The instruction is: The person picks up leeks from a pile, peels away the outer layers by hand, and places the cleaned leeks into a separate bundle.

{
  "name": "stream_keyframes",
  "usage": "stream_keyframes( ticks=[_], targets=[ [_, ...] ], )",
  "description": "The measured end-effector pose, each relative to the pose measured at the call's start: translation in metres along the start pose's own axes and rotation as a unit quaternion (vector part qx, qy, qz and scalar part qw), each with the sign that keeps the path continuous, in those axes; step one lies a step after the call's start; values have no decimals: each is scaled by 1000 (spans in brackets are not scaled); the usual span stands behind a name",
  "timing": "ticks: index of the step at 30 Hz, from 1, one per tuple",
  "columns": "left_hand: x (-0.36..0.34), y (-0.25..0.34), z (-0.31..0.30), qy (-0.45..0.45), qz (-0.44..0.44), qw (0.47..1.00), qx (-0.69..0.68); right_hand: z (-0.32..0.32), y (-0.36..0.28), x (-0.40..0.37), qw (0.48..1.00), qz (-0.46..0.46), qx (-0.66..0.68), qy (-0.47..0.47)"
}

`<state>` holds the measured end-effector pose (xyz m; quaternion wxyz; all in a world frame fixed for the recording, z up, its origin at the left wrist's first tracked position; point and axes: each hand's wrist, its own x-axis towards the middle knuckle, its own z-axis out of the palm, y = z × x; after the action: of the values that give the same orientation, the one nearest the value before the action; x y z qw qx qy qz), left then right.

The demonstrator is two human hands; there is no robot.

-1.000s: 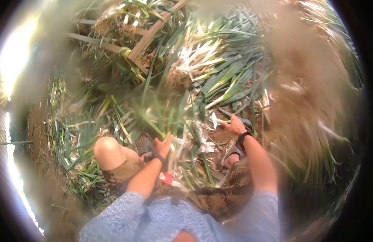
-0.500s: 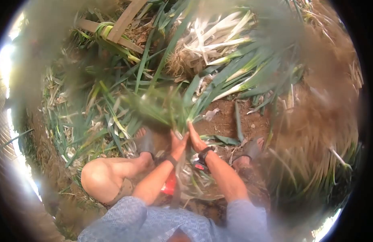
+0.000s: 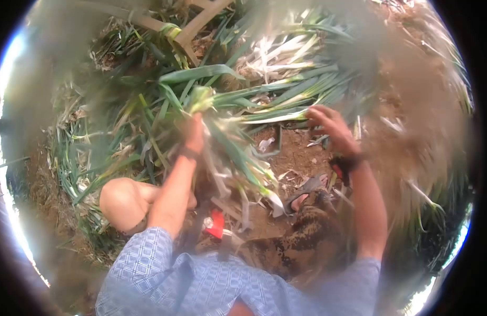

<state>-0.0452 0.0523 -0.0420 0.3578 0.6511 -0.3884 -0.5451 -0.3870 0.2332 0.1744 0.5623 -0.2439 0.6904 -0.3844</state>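
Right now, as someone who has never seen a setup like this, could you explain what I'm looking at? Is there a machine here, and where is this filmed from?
There is no robot: these are a person's own two bare hands. The camera sits on their head and looks forward and down, so you see their patterned blue shirt at the bottom. The blurry smears are part of the view.

On the bare soil lie many long leafy plants with white lower ends, and a wooden frame stands out near the top.

The left hand has its grip around some green stalks. The right hand is open, by the tip of a pale stalk; I can't tell whether they touch.
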Motion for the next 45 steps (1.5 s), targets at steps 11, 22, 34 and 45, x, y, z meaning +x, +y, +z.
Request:
stream_keyframes(
  ticks=[11, 22, 34, 45],
  targets=[
    [85, 340, -328, 212, 547, 690, 425, -20, -12, -109, 973, -168, 45, 149],
    [59, 246, -670, 405, 252, 783, 400, 154, -108, -121, 871, -479, 7, 108],
    [51, 211, -109, -370, 237, 866, 240, 91, 48, -32, 899, -198, 319, 224],
    [-13, -101, 175, -379, 326, 690, 524, 49, -8, -100, 796, -151, 541, 225]
  ],
)
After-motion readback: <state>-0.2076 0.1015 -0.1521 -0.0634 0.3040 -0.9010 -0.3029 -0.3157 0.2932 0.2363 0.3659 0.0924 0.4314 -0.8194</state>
